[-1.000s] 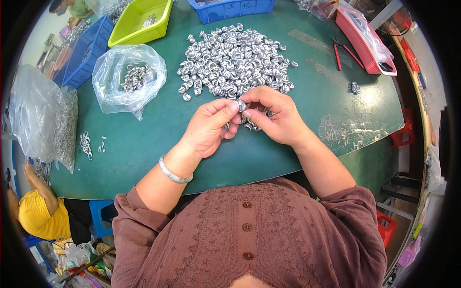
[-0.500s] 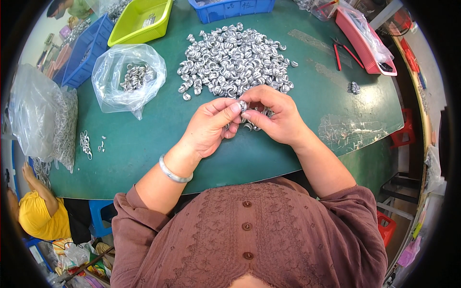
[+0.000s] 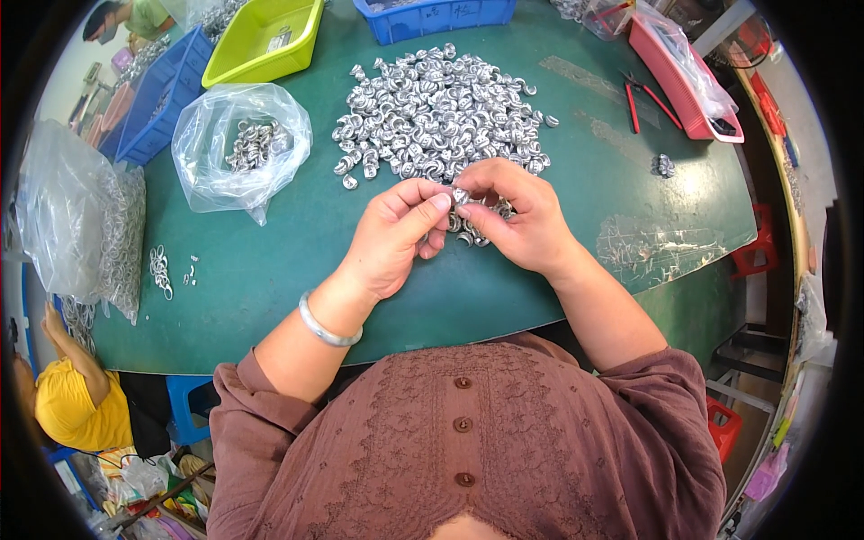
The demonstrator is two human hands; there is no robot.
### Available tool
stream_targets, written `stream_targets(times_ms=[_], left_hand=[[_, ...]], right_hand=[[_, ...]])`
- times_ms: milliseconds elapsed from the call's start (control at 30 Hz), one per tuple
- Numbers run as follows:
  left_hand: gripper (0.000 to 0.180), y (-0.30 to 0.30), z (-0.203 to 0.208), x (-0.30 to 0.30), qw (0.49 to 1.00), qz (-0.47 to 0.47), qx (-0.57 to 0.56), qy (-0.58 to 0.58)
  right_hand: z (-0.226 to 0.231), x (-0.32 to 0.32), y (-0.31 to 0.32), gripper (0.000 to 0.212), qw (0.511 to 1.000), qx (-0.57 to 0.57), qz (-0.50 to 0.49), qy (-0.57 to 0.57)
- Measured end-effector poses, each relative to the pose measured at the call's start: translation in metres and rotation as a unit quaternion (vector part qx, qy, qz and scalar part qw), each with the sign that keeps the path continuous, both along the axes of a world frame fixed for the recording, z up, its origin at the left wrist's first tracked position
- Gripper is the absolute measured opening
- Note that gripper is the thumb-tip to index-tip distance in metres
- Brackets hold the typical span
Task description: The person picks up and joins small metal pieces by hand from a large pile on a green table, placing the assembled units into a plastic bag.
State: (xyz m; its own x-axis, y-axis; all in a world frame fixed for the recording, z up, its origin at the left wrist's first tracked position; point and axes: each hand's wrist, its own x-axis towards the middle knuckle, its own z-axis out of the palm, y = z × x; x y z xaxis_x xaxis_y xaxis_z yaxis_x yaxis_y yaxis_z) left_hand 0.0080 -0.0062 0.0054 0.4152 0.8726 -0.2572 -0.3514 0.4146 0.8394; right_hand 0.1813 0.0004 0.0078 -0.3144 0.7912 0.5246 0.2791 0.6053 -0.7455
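A small curved silver metal piece (image 3: 461,195) is pinched between the thumb and index finger of my right hand (image 3: 526,223). My left hand (image 3: 391,236) is closed beside it, thumb pressed to the fingers. What sits in that left pinch is hidden, and I cannot tell whether it touches the piece. Several similar metal pieces (image 3: 468,236) lie on the table partly under my right hand. Beyond both hands spreads a large pile of the same silver pieces (image 3: 441,112).
The green table (image 3: 252,288) carries a clear bag (image 3: 193,148) of metal parts, a fuller bag (image 3: 121,225) of rings, loose rings (image 3: 160,270), a lime tray (image 3: 270,40), blue bins (image 3: 166,94), red-handled pliers (image 3: 633,108) and a pink basket (image 3: 679,76). A person in yellow (image 3: 81,405) sits at left.
The metal piece has turned and shifted slightly right in my right fingers. My left fingertips have drawn slightly away from it. At the far left, another person's head has come further into view.
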Motion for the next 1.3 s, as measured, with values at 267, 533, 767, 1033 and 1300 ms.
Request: stream_targets(times_ms=[267,533,767,1033,1300], left_hand=[[0.009,-0.0028,0.0016,-0.0006,0.999,0.011,0.049,0.007],[0.008,-0.0043,0.001,0.0049,0.992,0.027,0.098,0.081],[0.007,-0.0045,0.0024,0.0041,0.986,0.045,0.125,0.103],[0.007,-0.0043,0.0018,0.0036,0.984,0.06,0.138,0.1],[0.009,-0.0046,0.002,0.0032,0.987,0.063,0.124,0.086]], right_hand=[[-0.0003,-0.0011,-0.0042,0.02,0.999,-0.041,-0.027,0.005],[-0.0025,-0.0012,-0.0031,0.02,0.999,-0.004,-0.032,-0.016],[-0.0011,-0.0002,-0.0031,0.019,0.997,-0.062,0.001,0.045],[-0.0009,0.0,-0.0029,0.016,0.99,-0.111,0.022,0.088],[-0.0023,0.0002,-0.0019,0.015,0.991,-0.099,0.025,0.09]])
